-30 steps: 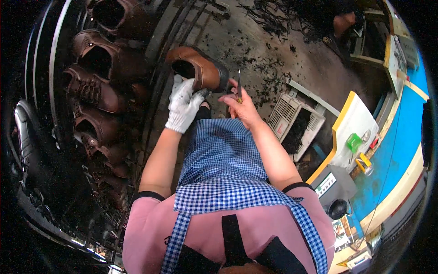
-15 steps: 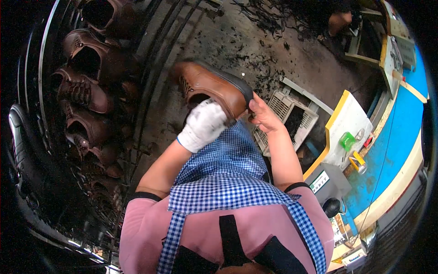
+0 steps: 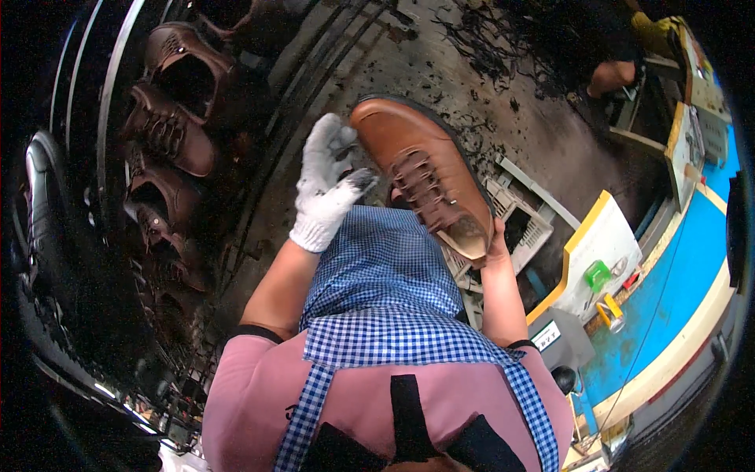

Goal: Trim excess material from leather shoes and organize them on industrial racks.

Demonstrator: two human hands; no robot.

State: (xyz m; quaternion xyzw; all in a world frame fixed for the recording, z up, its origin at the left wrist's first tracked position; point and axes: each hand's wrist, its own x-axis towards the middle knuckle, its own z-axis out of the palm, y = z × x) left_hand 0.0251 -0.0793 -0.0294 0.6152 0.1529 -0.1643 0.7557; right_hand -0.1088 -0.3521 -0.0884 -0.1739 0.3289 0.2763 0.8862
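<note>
A brown leather lace-up shoe (image 3: 413,132) is held up in front of me, its toe at the upper left and its heel at the lower right. The dark brown laces and the opening face up toward me, and a dark sole edge shows along the far side. Bare, my right hand (image 3: 497,245) grips the heel end; most of its fingers are hidden behind the shoe. My left hand (image 3: 324,185) wears a white knitted glove with smudged fingertips. Its thumb and fingers are apart beside the toe, with nothing visible between them.
On the left, a dark rack (image 3: 110,110) carries several brown shoes (image 3: 169,141) and a black one (image 3: 39,189). A pale plastic crate (image 3: 535,232) and dark scraps (image 3: 480,35) lie on the floor. The blue-topped bench (image 3: 668,291) curves along the right. Another person's arm (image 3: 612,77) shows at upper right.
The shoe has turned, so its laces and opening now face me. My left hand has come off the opening and moved to the toe side. My right hand still holds the heel end.
</note>
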